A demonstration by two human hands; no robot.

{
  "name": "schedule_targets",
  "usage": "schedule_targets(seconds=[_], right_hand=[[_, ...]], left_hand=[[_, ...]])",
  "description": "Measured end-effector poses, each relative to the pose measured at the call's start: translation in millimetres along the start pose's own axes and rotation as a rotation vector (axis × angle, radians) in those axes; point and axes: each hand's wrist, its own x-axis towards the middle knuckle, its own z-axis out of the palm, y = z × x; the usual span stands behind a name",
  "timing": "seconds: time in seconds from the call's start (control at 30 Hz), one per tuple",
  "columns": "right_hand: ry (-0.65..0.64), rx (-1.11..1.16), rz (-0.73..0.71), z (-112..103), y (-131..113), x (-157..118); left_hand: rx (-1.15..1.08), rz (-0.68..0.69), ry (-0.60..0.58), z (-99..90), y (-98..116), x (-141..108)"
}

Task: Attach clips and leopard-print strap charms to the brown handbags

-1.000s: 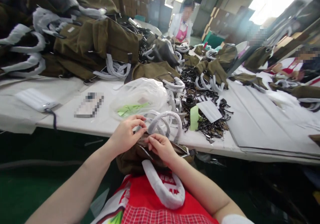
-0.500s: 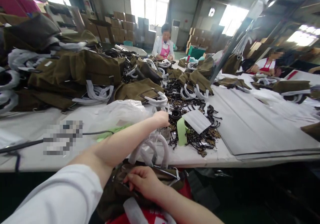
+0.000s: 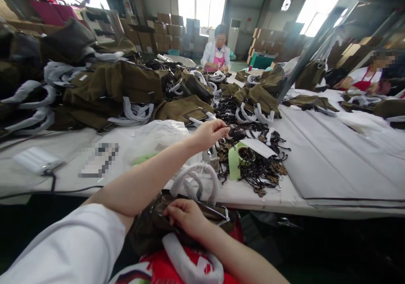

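Observation:
My left hand [image 3: 212, 134] reaches over the table with its fingertips pinched together. Beside them are a dark coiled strap [image 3: 237, 133] and black straps; anything held is too small to make out. My right hand [image 3: 186, 217] has its fingers curled on the olive-brown bag [image 3: 148, 225] in my lap, pressed at its opening near the zipper [image 3: 225, 213]. White-wrapped handles [image 3: 210, 182] stand up from this bag. A light green roll [image 3: 234, 161] and a white sheet [image 3: 258, 147] lie on tangled black straps with leopard-patterned pieces [image 3: 261, 190].
Olive bags [image 3: 110, 81] are piled across the back left. Clear plastic [image 3: 158, 136], a pixelated item [image 3: 98, 159] and a white device with a cable [image 3: 37, 160] lie at left. Grey boards [image 3: 335, 157] cover the right. A person [image 3: 218, 56] sits across, another [image 3: 368, 77] at right.
My left hand has moved up and to the right, its fingers now extending towards the dark coil. The white sheet lies at a different angle. My right hand stays on the bag. The view has shifted.

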Motion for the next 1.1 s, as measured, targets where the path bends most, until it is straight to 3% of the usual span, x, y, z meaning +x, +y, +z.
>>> schedule_targets(seconds=[0.1, 0.2, 0.37, 0.43, 0.53, 0.6, 0.7, 0.87, 1.1], right_hand=[[0.006, -0.026, -0.007, 0.4, 0.1, -0.8], [0.007, -0.053, -0.013, 2.1, -1.2, -2.3], [0.003, -0.269, -0.146, 8.5, -8.7, -11.9], [0.002, -0.365, -0.215, 11.1, -12.3, -18.0], [0.067, -0.441, -0.296, 13.0, -17.7, -26.3], [0.137, -0.430, -0.324, 13.3, -21.2, -29.6], [0.189, -0.388, -0.329, 14.5, -26.0, -29.8], [0.172, -0.376, -0.287, 21.2, -31.1, -22.7], [0.170, -0.503, -0.256, 28.7, -34.9, -14.9]], left_hand=[[-0.249, 0.038, 0.111, -24.3, 21.2, -44.2], [-0.266, -0.032, 0.226, -45.1, 31.7, -82.8], [-0.080, -0.064, 0.359, -64.1, 13.3, -121.7], [0.121, -0.105, 0.321, -66.7, -1.6, -136.4], [0.374, -0.205, 0.138, -66.9, -20.6, -165.2], [0.392, -0.243, 0.000, -65.6, -27.9, -187.4], [0.305, -0.260, -0.114, -63.6, -32.5, -218.4], [0.245, -0.329, -0.081, -61.8, -35.9, -251.5], [0.463, -0.281, -0.054, -58.1, -30.6, -267.8]])
